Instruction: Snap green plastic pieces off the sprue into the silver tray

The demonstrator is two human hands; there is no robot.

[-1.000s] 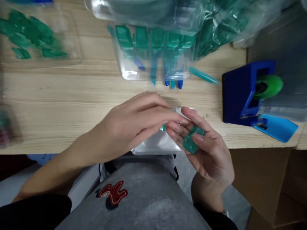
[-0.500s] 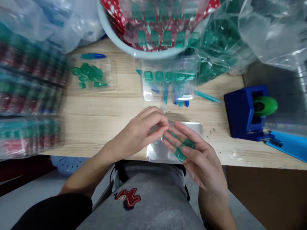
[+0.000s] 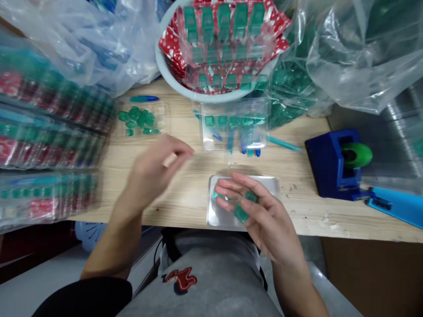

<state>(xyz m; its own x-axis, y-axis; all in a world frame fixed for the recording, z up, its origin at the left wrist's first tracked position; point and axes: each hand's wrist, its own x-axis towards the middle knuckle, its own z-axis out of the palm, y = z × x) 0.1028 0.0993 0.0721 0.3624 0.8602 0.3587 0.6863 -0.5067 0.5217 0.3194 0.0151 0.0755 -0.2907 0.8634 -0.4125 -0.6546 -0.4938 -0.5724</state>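
Observation:
My left hand [image 3: 148, 171] is in the air over the table, left of the metal tray, smeared by motion. Its thumb and forefinger meet in a pinch; whatever is between them is too small or blurred to tell. Palm up, my right hand [image 3: 267, 215] is over the silver metal tray [image 3: 218, 219], its thumb holding a clear green plastic piece [image 3: 241, 213] against the fingers. Another green bit [image 3: 216, 194] shows by its fingertips. Farther back, a clear plastic blister pack [image 3: 208, 138] carries a row of green blocks [image 3: 222, 121] and blue pens.
Loose green pieces [image 3: 140, 115] lie in a clear tray at left, near a blue pen [image 3: 143, 98]. Stacked filled packs [image 3: 49, 145] line the left side. A basin [image 3: 165, 66] stands behind. At right are a tape dispenser [image 3: 330, 167] and a blue stapler [image 3: 396, 204].
My left hand has moved away from my right fingertips, to the left. My right hand still holds the green piece over the tray. The view has shifted slightly.

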